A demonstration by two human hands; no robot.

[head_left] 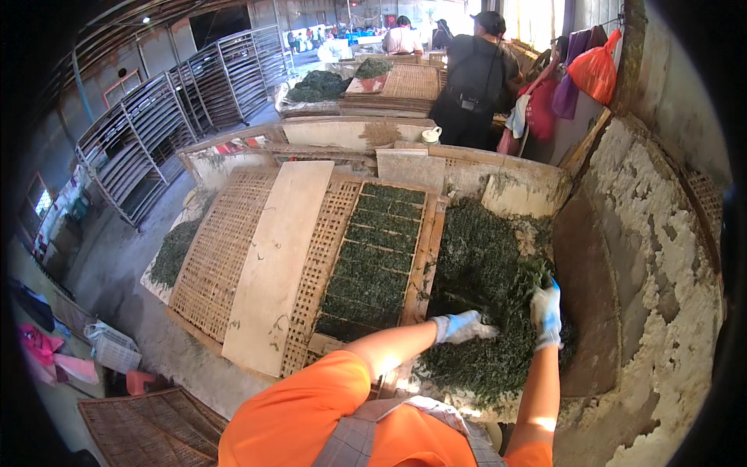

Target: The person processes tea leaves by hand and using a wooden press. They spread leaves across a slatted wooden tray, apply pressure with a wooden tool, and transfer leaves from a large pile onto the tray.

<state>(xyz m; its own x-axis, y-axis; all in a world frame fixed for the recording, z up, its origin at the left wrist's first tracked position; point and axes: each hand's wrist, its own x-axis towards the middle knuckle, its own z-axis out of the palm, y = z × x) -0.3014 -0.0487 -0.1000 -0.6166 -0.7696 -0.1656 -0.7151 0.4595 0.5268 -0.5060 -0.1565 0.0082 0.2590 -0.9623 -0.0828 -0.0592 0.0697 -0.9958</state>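
Note:
A deep heap of dark green leaf-like material (481, 251) fills the trough before me. My left hand (465, 327), in a white and blue knit work glove, reaches in over the heap with its fingers stretched out and no clump in them. At the heap's right side is my right hand (547, 312), gloved alike. Loose strands lie against its fingertips; whether it grips them is hidden. Left of the heap, a slatted wooden frame (429, 257) holds the same green material in several rectangular blocks (373, 236). This frame rests on a woven bamboo mat (230, 233).
A pale board (280, 262) lies across the mat. The trough's rough wall (648, 262) rises at right. Tall racks (137, 152) stand on the left, and a white plastic crate (117, 349) is at lower left. A person in dark clothes (475, 76) stands beyond the partition.

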